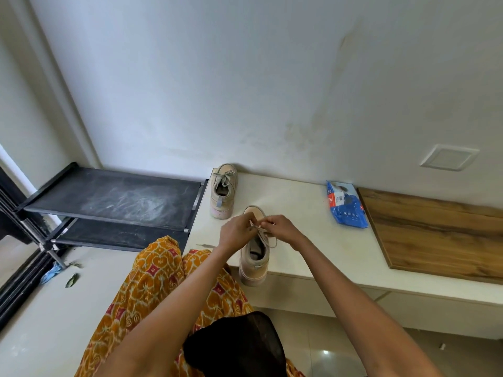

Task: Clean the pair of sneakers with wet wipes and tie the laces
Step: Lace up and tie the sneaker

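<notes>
- The near sneaker [255, 261] stands upright on the white ledge [304, 213], its heel at the ledge's front edge and slightly past it. Its long axis runs from the person toward the wall, toe pointing at the wall.
- The left hand [236, 232] hovers over the shoe's tongue, fingers curled, pinching a lace [257, 227] between thumb and fingertips.
- The right hand [280, 227] meets it from the other side, fingers likewise curled and pinching the lace; the two hands nearly touch above the eyelets.
- A loose loop of lace hangs over the shoe's right side.
- The far sneaker [223, 190] sits near the ledge's left back corner, close to the wall, also toe to the wall and heel toward the person, roughly parallel to the first. Its laces are tied in a bow.
- A blue wipes pack [345, 205] lies flat on the ledge, well to the right of both shoes, just beside a wooden panel [435, 235].
- A black rack [114, 197] stands left of the ledge, its top shelf dusty.
- The person's patterned orange garment [152, 289] fills the lower foreground.
</notes>
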A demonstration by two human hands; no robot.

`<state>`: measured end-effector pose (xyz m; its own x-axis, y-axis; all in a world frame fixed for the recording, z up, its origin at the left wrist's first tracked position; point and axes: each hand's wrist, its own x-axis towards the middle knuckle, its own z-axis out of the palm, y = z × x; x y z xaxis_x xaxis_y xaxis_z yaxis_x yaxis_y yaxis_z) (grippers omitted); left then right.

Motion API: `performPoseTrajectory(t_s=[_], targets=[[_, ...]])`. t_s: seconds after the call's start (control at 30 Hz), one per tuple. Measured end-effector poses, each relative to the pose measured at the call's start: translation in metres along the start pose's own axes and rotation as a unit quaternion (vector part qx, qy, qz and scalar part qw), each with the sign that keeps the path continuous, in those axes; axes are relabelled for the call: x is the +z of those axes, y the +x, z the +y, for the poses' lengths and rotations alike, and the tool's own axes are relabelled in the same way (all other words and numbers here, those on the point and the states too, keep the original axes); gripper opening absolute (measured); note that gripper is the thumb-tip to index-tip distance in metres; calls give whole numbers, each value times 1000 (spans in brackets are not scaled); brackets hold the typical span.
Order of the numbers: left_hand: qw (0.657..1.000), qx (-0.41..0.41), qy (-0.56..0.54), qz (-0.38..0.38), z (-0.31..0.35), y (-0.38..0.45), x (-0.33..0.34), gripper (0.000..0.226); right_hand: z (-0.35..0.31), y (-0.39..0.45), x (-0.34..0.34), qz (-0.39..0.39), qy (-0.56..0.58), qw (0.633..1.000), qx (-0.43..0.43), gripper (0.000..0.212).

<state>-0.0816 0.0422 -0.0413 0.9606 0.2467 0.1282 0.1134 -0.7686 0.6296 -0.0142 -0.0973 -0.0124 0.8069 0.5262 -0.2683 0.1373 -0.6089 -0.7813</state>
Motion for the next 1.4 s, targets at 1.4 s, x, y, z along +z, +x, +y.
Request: performPoseTrajectory(t_s=[1.4], targets=[[980, -144, -138, 22, 14, -5, 10, 17, 36, -16, 33, 218, -8, 973, -75, 15]])
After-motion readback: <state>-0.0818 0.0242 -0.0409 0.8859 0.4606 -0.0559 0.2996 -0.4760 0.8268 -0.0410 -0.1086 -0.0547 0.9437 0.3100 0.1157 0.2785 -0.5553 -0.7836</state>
